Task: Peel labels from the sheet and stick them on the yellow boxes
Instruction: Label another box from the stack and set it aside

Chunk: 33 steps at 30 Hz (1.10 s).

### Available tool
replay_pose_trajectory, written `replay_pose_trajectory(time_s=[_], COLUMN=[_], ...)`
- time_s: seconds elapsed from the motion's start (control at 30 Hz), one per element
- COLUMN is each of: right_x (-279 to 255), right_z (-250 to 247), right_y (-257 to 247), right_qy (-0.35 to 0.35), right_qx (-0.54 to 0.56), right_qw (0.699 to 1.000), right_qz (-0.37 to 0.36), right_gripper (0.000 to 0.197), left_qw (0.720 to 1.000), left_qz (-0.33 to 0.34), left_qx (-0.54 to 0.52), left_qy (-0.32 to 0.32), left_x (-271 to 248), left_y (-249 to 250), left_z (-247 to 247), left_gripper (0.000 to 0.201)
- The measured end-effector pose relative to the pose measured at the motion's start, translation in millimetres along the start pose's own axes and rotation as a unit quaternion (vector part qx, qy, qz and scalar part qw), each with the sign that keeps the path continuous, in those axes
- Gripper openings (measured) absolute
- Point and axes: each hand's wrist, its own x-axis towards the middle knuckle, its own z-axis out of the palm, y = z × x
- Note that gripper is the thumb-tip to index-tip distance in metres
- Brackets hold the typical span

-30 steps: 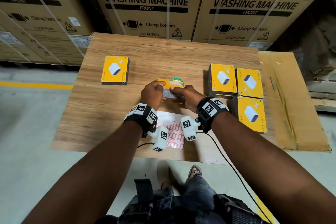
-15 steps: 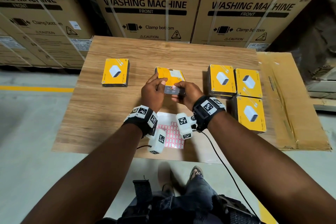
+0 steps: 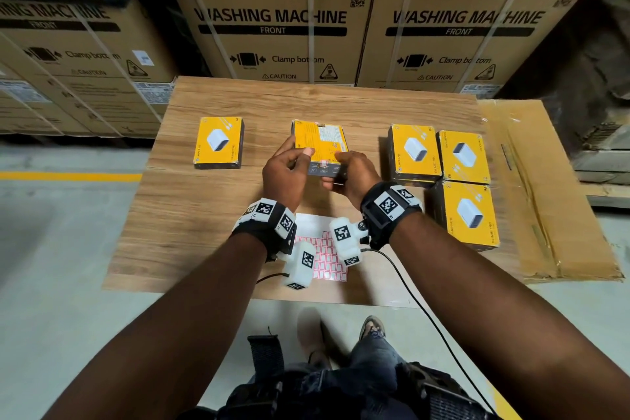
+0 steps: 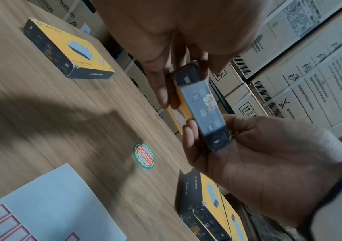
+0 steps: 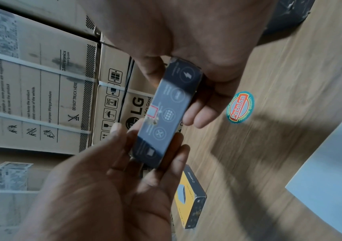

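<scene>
Both hands hold one yellow box (image 3: 320,141) in the air over the middle of the table, its printed back facing up. My left hand (image 3: 293,164) grips its left end with the thumb on top. My right hand (image 3: 344,169) grips the right end of its dark side. A small red-bordered label (image 3: 323,165) sits on that dark side, also seen as the label (image 4: 212,103) and the label (image 5: 152,111). The label sheet (image 3: 320,249) lies flat near the front edge, partly hidden by my wrists. One yellow box (image 3: 220,141) lies at the left; three boxes (image 3: 414,150) lie at the right.
The wooden table (image 3: 191,215) backs onto stacked washing-machine cartons (image 3: 272,17). A round coloured sticker (image 4: 144,155) is stuck on the tabletop below the held box. A flattened carton wrapped in tape (image 3: 552,198) adjoins the table's right side. A cable (image 3: 409,290) trails from my right wrist.
The box, low at the table a second ago, has been lifted and tipped away from me, so its back and labelled dark side now show. Both hands rose with it.
</scene>
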Motion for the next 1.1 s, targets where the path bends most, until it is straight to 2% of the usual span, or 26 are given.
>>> replay_pose_trajectory(time_s=[0.03,0.17,0.23,0.3,0.43,0.57,0.77,0.87,0.93,1.1], right_x=[-0.3,-6.4,-8.1,-9.1,-12.7,-14.9,-12.6,-10.9,-11.5,-15.5], right_z=[0.5,11.7,17.4,21.7,21.2,17.1,7.5,5.8,5.2,3.5], right_y=[0.5,1.1,1.2,1.8,-1.8,-1.0,-9.3,-15.0,-16.4,-11.6], right_qy=[0.0,0.005,0.005,0.0,-0.011,-0.025,-0.028,-0.019,-0.023,-0.063], right_qx=[0.003,-0.002,-0.014,-0.027,-0.046,-0.057,-0.076,-0.041,-0.043,-0.096], right_qw=[1.0,1.0,0.999,0.998,0.996,0.995,0.994,0.997,0.997,0.991], right_qz=[0.002,-0.012,-0.034,-0.057,-0.075,-0.081,-0.072,-0.055,-0.057,-0.066], right_gripper=[0.019,0.049,0.05,0.052,0.047,0.054,0.059,0.045,0.043,0.062], left_qw=[1.0,1.0,0.998,0.997,0.998,0.996,0.998,0.999,0.995,0.988], left_qz=[0.003,-0.004,-0.01,-0.021,-0.045,-0.052,-0.061,-0.005,0.036,0.091], left_qx=[0.005,0.028,0.056,0.06,-0.003,-0.035,-0.029,0.038,0.085,0.12], left_qy=[-0.004,-0.002,0.018,0.043,0.054,0.068,0.011,-0.017,-0.024,-0.024], left_x=[-0.4,2.4,3.2,4.5,8.6,12.6,14.4,9.6,6.2,7.0], left_y=[2.3,9.2,14.6,18.3,20.2,24.9,20.2,21.6,22.5,21.2], left_z=[-1.4,-3.2,-0.8,1.0,0.5,-0.3,-4.3,-5.5,-7.4,-15.5], left_gripper=[0.021,0.013,0.007,0.01,0.024,0.023,0.024,0.023,0.029,0.033])
